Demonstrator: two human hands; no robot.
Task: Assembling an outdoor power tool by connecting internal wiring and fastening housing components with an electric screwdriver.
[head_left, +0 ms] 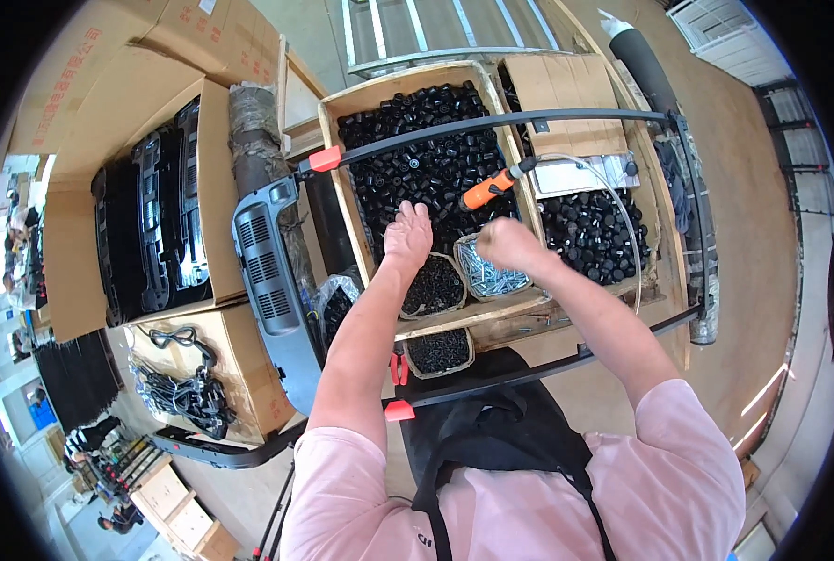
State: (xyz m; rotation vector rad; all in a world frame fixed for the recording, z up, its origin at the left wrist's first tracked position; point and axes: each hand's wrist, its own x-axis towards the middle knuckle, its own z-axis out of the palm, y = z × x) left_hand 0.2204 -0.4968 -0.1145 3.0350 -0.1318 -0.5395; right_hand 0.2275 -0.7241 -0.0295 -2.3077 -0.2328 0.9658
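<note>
My left hand (407,234) is over the black plastic caps (407,140) in a wooden bin (331,131), its fingers stretched forward side by side. My right hand (510,245) is closed above a small container of silver screws (488,277). Whatever its fingers may hold is hidden. Between and beyond my hands lies an orange power screwdriver (488,190) with a pale hose. A small container of dark screws (433,286) sits below my left wrist. Around the bins runs a black metal frame (492,120) with a grey vented cover (269,271) at its left end.
More round black caps (596,234) fill the right compartment, beneath a cardboard sheet (566,103). Another container of dark screws (438,352) stands nearest me. To the left are a cardboard box (216,187) of black panels and bundled black cables (188,393).
</note>
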